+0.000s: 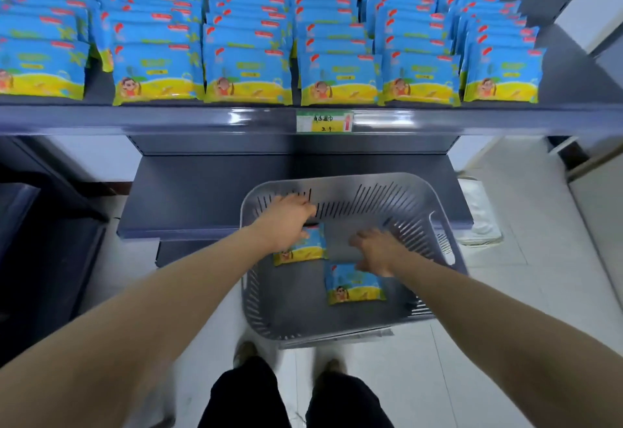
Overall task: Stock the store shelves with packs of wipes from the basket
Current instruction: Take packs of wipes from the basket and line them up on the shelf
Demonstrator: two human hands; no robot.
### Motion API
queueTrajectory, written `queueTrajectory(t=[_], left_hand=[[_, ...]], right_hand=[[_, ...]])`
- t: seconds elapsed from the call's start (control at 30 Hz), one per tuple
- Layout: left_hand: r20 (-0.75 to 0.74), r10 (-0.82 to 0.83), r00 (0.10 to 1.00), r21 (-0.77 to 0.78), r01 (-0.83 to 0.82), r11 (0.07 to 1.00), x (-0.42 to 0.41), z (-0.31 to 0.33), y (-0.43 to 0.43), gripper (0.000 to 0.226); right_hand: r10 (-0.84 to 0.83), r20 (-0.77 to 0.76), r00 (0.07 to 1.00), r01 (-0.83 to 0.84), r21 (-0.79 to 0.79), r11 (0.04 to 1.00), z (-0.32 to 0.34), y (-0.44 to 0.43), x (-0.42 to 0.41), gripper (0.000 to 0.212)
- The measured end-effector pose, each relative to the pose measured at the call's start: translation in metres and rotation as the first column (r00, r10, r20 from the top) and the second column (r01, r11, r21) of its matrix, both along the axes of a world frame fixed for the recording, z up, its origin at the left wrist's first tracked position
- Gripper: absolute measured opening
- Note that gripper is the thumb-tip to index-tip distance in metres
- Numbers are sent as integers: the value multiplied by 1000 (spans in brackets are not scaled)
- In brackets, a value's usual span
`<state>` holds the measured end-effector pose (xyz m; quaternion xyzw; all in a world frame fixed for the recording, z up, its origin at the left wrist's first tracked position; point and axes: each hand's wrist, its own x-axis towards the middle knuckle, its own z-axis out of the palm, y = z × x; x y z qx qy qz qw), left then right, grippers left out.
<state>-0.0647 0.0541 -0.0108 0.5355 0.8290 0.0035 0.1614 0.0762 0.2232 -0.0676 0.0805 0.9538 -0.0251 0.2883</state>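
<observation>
Both hands reach into the grey slatted basket (pixel 397 198), one at each loose wipes pack.
The right hand (pixel 374 252), fingers spread, is at the nearer pack's (pixel 354 284) top edge. The left hand (pixel 286 222) covers the farther pack's (pixel 303 249) top, its grip too blurred to tell. Beyond, the shelf (pixel 168 119) holds six rows of stocked packs (pixel 247 73).

My left hand (pixel 286 222) hides the top corner of one pack (pixel 306 248), so I cannot tell my grip. My right hand (pixel 376 252) is blurred. The frame's left edge cuts the leftmost shelf packs (pixel 37 70).
</observation>
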Motion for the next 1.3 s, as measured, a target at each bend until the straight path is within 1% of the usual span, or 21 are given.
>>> queueTrajectory(t=[0.1,0.17,0.23,0.3,0.4,0.47,0.57,0.6,0.67,0.73,0.8,0.93,1.0,1.07,1.1,1.17,1.2,1.3], left_hand=[[-21,20,1000,-120,-23,992,4,-32,4,35],[-17,45,999,-189,-47,981,5,-50,6,37],[-16,71,997,-214,-73,974,5,-64,8,40],[-10,103,995,-214,-102,971,2,-75,10,43],[-26,133,991,-220,-135,966,0,-87,12,46],[-29,154,988,-227,-157,961,1,-92,12,50],[-28,177,984,-246,-179,953,-1,-98,14,55],[-25,190,981,-253,-190,949,-2,-101,15,56],[-29,209,977,-266,-209,941,-5,-107,18,58],[-36,213,976,-287,-214,934,-6,-116,22,61],[-45,217,975,-318,-220,922,-6,-125,24,61],[-136,200,970,-356,-236,904,-4,-141,27,54],[-166,191,968,-363,-240,900,-4,-144,29,57],[-143,205,968,-364,-244,899,-3,-141,31,60],[-119,221,968,-352,-249,902,-3,-138,32,54],[-54,242,969,-314,-247,917,-1,-124,34,35],[-25,242,970,-296,-238,925,0,-113,35,29],[8,193,981,-245,-186,952,0,-65,41,28]], right_hand=[[-14,140,990,17,-26,1000,-38,4,10,72],[-17,218,976,22,-19,1000,-56,8,13,82],[-11,238,971,13,-6,1000,-70,11,14,87],[16,219,976,-18,11,1000,-79,13,12,88],[48,182,982,-57,42,998,-87,17,8,86],[48,190,981,-57,42,997,-87,18,5,81],[-3,177,984,3,1,1000,-78,22,0,56],[-44,144,989,48,-25,999,-72,25,-2,48],[-135,20,991,136,-70,988,-54,32,-10,38],[-215,-126,968,201,-114,973,-32,39,-16,36],[-268,-237,934,235,-161,959,-11,44,-19,36],[-281,-393,876,213,-208,955,15,46,-16,31],[-277,-453,847,201,-211,957,21,45,-14,29],[-286,-510,811,190,-232,954,26,42,-13,28],[-286,-541,791,177,-245,953,30,39,-12,27],[-269,-608,747,139,-252,958,42,35,-11,27],[-254,-645,721,113,-252,961,51,33,-11,26],[-198,-758,622,26,-233,972,89,31,-16,26]])
